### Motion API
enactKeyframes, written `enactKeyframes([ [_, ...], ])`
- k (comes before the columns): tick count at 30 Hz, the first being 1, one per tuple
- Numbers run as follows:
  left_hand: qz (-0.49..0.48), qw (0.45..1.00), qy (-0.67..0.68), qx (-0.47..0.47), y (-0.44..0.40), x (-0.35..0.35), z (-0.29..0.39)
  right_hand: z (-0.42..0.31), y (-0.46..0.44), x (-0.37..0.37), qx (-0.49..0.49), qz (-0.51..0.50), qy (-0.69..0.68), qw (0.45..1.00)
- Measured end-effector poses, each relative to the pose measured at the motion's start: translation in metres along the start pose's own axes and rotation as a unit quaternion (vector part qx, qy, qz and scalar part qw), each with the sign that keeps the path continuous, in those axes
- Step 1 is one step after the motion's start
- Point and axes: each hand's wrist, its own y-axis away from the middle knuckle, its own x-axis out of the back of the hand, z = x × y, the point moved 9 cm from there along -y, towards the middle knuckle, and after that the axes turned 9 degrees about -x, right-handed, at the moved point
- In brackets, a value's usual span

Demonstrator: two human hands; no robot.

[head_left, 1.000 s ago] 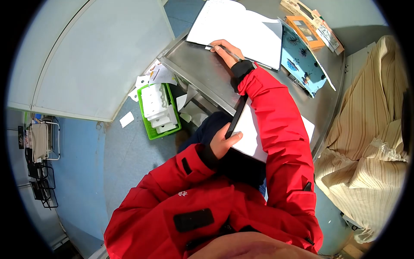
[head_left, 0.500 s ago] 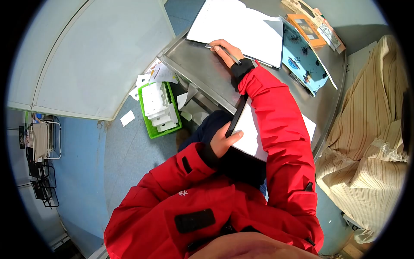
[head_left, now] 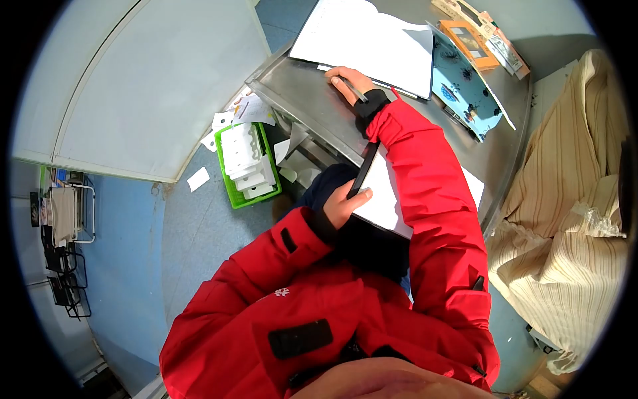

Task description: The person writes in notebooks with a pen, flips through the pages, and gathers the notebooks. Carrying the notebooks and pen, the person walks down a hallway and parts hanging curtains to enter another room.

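Observation:
My left hand (head_left: pixel 345 203) grips the black edge of a board with white paper (head_left: pixel 382 199), thumb on top, at the near side of the metal table. My right forearm crosses over that board. A pen (head_left: pixel 353 90) is held in my right hand (head_left: pixel 350 82), whose fingers are curled at the near edge of an open book (head_left: pixel 365 43) with white pages. To the right of the book stands a blue patterned folder (head_left: pixel 467 90), tilted.
The metal table (head_left: pixel 302 93) has a raised rim. An orange box (head_left: pixel 470 44) lies at its far right. On the floor, a green basket (head_left: pixel 249 201) holds white pieces, with loose papers around it. Striped cloth (head_left: pixel 558 219) hangs at the right.
My right hand has shifted slightly right and nearer along the book's edge, with the pen still in it. My left hand and the board are slightly farther left and up in view.

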Motion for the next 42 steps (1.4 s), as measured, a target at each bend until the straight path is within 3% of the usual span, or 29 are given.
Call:
enactKeyframes([
  [7, -0.012, 1.000, 0.013, -0.006, -0.001, 0.003, -0.010, 0.000, 0.015, 0.010, -0.093, 0.020, -0.004, 0.995],
  [15, -0.015, 1.000, 0.020, -0.012, 0.002, -0.001, -0.005, -0.011, 0.027, 0.043, -0.123, 0.073, -0.196, 0.970],
  [19, -0.015, 0.999, 0.012, -0.031, 0.001, 0.000, -0.005, -0.008, 0.056, 0.069, -0.215, 0.032, -0.279, 0.936],
  [28, 0.067, 0.993, -0.091, -0.039, 0.006, 0.025, 0.015, -0.006, 0.154, 0.121, -0.303, 0.081, -0.126, 0.941],
  [33, 0.118, 0.992, -0.004, -0.040, 0.012, 0.079, 0.027, -0.004, 0.182, 0.103, -0.295, 0.049, -0.120, 0.947],
  [36, 0.117, 0.992, 0.001, -0.037, 0.010, 0.090, 0.035, 0.003, 0.183, 0.087, -0.268, 0.110, -0.191, 0.938],
  [42, 0.186, 0.982, -0.023, -0.021, 0.014, 0.100, 0.030, 0.013, 0.185, 0.087, -0.226, 0.121, -0.069, 0.964],
])
